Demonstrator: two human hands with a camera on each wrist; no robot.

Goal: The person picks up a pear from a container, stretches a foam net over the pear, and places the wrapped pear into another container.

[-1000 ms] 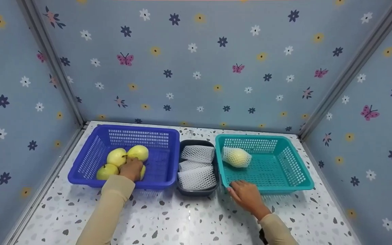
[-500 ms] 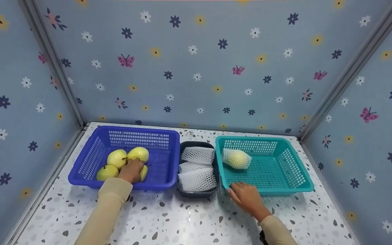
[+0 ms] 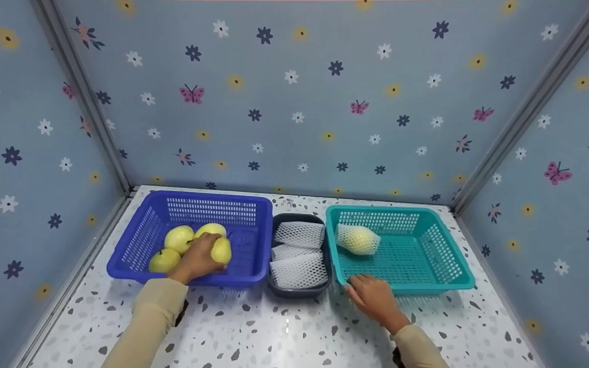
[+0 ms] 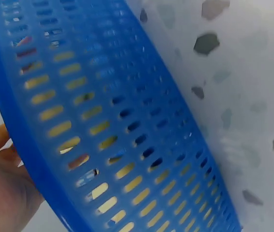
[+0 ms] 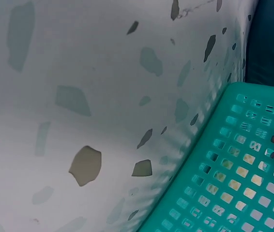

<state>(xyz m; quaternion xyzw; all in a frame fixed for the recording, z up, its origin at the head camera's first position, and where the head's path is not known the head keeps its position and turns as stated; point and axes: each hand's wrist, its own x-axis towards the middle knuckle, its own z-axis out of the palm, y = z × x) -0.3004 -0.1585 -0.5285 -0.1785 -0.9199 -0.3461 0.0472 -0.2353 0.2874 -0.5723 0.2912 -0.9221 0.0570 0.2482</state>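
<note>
In the head view my left hand [image 3: 200, 258] grips a yellow pear [image 3: 221, 251] over the near side of the blue basket [image 3: 243, 278]. Several other pears [image 3: 164, 260] lie beside it in that basket, partly covered by the hand. The left wrist view shows part of the left hand [image 4: 4, 188] beyond the basket's slotted wall [image 4: 93, 116]. My right hand [image 3: 374, 299] holds the near left rim of the teal basket [image 3: 422, 289], fingers over the edge and thumb outside. A pear in a white foam net [image 3: 360, 240] lies inside that basket at its left.
Between the baskets stands a dark grey tray [image 3: 299, 293] with several white foam net sleeves [image 3: 298, 271]. All three containers sit on a white speckled tabletop [image 3: 274, 337]. Flower-patterned panels [image 3: 299, 102] enclose the back and both sides.
My left hand has lifted the pear a little from among the others, bringing it into fuller view. The right hand stays on the teal basket's rim.
</note>
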